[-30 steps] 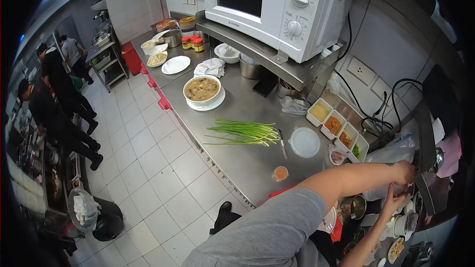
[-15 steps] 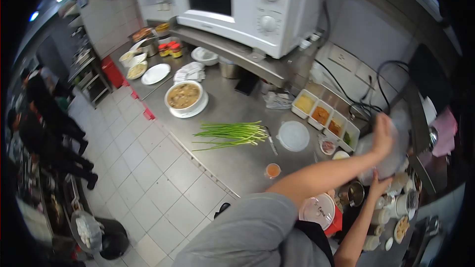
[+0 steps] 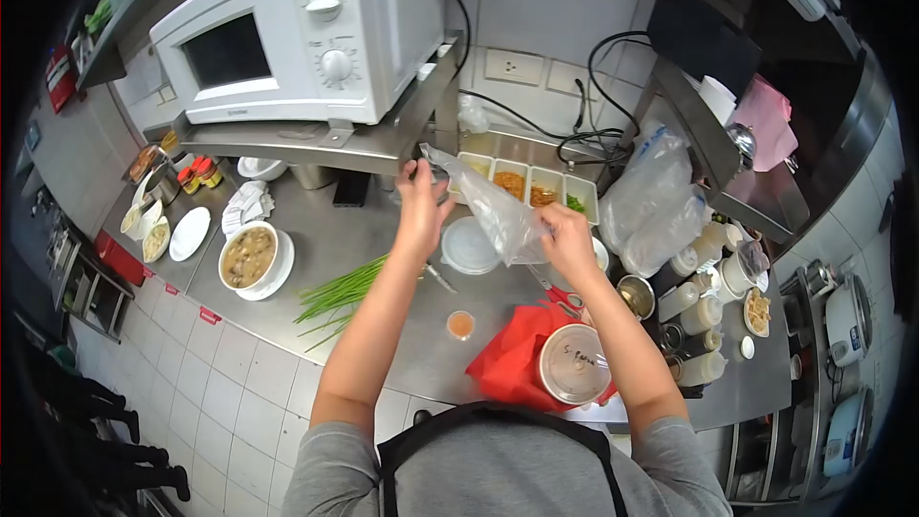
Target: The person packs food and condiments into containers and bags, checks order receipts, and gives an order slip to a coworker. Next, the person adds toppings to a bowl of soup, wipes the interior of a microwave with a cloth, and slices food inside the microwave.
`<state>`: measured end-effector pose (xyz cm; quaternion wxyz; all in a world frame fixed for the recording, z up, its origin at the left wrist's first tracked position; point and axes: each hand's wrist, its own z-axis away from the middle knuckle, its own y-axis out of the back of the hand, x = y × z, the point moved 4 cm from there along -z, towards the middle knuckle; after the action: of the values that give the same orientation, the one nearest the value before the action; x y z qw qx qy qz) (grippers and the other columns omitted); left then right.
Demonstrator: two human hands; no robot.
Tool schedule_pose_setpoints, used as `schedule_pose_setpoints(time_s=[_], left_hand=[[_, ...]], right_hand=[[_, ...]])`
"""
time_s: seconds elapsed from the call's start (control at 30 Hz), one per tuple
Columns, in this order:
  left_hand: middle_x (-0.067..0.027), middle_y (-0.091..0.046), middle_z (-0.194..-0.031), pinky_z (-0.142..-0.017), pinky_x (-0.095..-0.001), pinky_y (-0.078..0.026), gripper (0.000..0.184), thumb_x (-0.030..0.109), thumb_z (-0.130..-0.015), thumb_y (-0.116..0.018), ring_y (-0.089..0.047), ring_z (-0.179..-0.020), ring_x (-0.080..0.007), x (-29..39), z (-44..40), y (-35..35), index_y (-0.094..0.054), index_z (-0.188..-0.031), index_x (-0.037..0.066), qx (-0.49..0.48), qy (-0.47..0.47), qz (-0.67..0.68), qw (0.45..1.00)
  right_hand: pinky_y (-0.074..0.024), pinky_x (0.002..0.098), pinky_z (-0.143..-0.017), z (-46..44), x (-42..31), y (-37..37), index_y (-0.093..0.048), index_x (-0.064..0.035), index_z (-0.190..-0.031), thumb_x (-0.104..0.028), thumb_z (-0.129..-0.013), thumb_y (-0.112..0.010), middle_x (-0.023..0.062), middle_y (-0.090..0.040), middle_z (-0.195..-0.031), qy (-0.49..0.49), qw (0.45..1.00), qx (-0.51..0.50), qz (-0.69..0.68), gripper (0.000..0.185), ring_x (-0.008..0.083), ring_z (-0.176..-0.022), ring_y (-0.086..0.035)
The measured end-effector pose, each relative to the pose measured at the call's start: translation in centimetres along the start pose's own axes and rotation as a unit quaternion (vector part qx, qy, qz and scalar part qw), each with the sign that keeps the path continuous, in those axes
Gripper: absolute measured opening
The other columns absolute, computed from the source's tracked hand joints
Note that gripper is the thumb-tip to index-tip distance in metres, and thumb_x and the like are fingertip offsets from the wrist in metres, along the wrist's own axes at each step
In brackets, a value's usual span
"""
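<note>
A clear plastic bag (image 3: 498, 211) stretches slantwise above the counter. My right hand (image 3: 569, 237) is closed on its lower right end. Near the bag's narrow upper end is my left hand (image 3: 421, 206), its fingers apart; whether they touch the plastic I cannot make out. Below the bag sits a round lidded container (image 3: 470, 245). Behind it, white trays hold orange food (image 3: 508, 183) and chopped greens (image 3: 575, 203). Long green stalks (image 3: 345, 295) lie left of my left forearm, beside a knife (image 3: 440, 279). Red-handled scissors (image 3: 563, 299) rest below my right hand.
A bowl of soup (image 3: 249, 257) stands on a plate at left. A red bag (image 3: 503, 354) with a labelled lidded tub (image 3: 574, 364) is close to my body. Bundled plastic bags (image 3: 651, 201) and several bottles (image 3: 704, 311) crowd the right. A microwave (image 3: 287, 38) overhangs the counter.
My view has swung right. Both hands have moved from the bundled plastic at the right to above the counter's middle, and a clear plastic bag is now in my right hand.
</note>
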<state>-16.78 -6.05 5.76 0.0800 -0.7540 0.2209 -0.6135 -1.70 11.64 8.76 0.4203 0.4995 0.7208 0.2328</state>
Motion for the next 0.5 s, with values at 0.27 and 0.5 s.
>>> schedule_pose_setpoints(time_s=[0.27,0.5], left_hand=[[-0.0211,-0.039,-0.134,-0.083,-0.0371,-0.046,0.017,-0.001,-0.069,-0.059,-0.056,-0.102,-0.0330,3.5,10.0,5.0,-0.067,-0.084,0.003,-0.108,-0.226,-0.521,0.816],[-0.0237,-0.041,-0.132,-0.082,-0.0393,-0.047,0.051,0.000,-0.059,-0.058,-0.061,-0.088,-0.0360,11.3,9.9,9.5,-0.057,-0.110,-0.001,-0.304,-0.095,-0.611,0.725]], right_hand=[[-0.0445,0.0392,-0.055,-0.5,-5.4,-9.6,-0.057,0.0011,-0.072,-0.011,-0.075,-0.060,0.0232,-0.055,-0.067,0.050,0.971,-0.155,-0.174,0.013,0.0340,-0.059,-0.056],[-0.0458,0.0270,-0.043,4.6,-1.3,-16.0,-0.061,-0.0066,-0.096,-0.055,-0.077,-0.061,0.0086,-0.062,-0.075,-0.151,0.808,-0.557,-0.118,0.052,0.0123,-0.056,-0.059]])
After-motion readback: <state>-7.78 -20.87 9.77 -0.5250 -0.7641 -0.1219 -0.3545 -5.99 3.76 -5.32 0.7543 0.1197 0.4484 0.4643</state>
